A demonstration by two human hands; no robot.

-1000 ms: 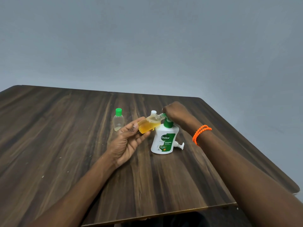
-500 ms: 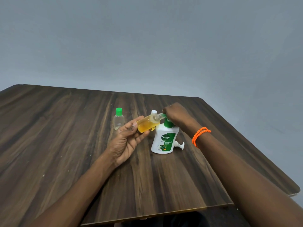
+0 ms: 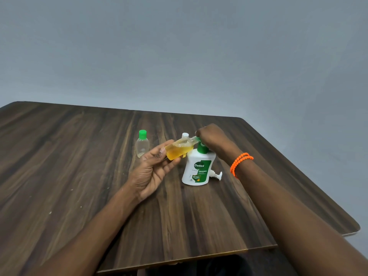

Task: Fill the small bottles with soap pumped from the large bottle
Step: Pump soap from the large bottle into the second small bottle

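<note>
Left hand [image 3: 153, 172] pinches the tilted clear small bottle of amber soap [image 3: 179, 150]; right hand [image 3: 211, 136], at three o'clock, presses the white-and-green large pump bottle [image 3: 198, 168]. Nozzle misalignment could spill soap.

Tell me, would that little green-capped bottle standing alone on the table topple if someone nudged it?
Probably yes. The green-capped bottle looks nearly empty, with only a trace of liquid at its base, so it is likely very light. It stands upright, tall and narrow, on the smooth wooden table, so a nudge may tip or slide it.

Plain room: wood table [image 3: 79, 156], grey wall [image 3: 179, 46].
</note>
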